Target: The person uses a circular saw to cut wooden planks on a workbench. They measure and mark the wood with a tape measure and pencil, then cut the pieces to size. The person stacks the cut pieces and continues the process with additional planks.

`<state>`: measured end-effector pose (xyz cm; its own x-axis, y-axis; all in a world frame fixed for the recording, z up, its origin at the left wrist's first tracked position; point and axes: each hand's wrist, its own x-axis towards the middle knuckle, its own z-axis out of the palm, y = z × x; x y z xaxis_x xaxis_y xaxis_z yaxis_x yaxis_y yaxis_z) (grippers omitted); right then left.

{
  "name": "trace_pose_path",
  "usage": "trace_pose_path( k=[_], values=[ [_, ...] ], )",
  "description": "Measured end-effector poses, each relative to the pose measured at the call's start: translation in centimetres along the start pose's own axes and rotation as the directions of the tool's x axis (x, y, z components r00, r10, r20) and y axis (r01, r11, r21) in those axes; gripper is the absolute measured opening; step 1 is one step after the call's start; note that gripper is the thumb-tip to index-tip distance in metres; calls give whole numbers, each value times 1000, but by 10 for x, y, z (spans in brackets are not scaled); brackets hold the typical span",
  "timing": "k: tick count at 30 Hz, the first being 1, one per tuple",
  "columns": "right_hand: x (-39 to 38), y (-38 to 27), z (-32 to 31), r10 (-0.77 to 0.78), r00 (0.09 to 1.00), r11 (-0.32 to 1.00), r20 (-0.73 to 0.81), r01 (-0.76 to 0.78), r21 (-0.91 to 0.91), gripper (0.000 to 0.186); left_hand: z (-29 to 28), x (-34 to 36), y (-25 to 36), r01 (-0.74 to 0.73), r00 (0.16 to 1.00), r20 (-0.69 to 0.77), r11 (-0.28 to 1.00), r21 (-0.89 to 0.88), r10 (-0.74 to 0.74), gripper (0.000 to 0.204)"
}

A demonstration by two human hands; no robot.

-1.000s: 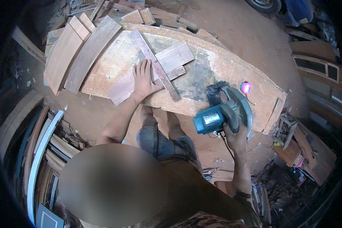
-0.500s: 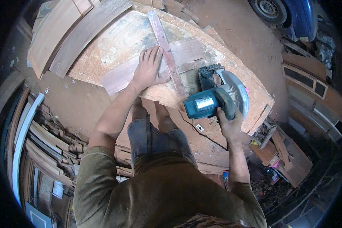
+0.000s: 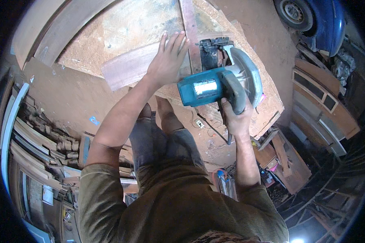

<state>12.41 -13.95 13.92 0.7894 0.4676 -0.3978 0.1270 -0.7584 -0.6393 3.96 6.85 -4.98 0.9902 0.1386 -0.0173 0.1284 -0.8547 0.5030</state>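
Note:
My right hand point(image 3: 237, 119) grips the rear handle of a teal circular saw point(image 3: 202, 87). Its dark base plate point(image 3: 211, 54) is over the right part of a pale wooden board point(image 3: 123, 71) and comes up close to a reddish straight strip point(image 3: 186, 18). My left hand point(image 3: 166, 60) lies flat on the board with fingers stretched out, the fingertips beside the strip's left edge. The strip crosses the board, and its near end is partly hidden by the saw's motor. I cannot see the blade's lower edge under the grey guard point(image 3: 251, 77).
The worktable point(image 3: 83, 54) has a worn, rough wooden top. Curved wooden pieces point(image 3: 67, 28) rest at its far left. A dark power cord point(image 3: 215, 129) hangs below the saw. Stacked timber point(image 3: 36, 150) fills the left side; a blue vehicle point(image 3: 328, 28) stands far right.
My right hand has brought the saw leftward, up to the strip and over the board's right part. The strip stands more upright in view, and the whole view has shifted.

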Motion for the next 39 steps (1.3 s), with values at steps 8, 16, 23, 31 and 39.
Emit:
trace_pose_path(
  k=[8, 16, 23, 31, 39],
  values=[
    [-3, 9, 2, 118, 991, 973, 68, -129, 189, 26, 8, -1, -1, 19, 1000, -3, 997, -77, -19, 97],
    [-5, 7, -4, 213, 968, 955, 130, -234, 184, 43, 11, 1, 0, 6, 1000, -1, 996, 88, -6, 68],
    [-4, 3, -5, 250, 958, 948, 139, -271, 168, 42, 11, 1, 1, 7, 999, 35, 993, 114, -11, 66],
    [-2, 3, -5, 156, 982, 981, 109, -167, 95, 43, 5, -3, 5, 46, 996, -71, 998, -39, -49, 79],
    [-29, 8, -9, 129, 991, 975, -42, -119, 187, 37, -5, 8, 6, -60, 998, 9, 997, -55, 60, 115]
  ],
)
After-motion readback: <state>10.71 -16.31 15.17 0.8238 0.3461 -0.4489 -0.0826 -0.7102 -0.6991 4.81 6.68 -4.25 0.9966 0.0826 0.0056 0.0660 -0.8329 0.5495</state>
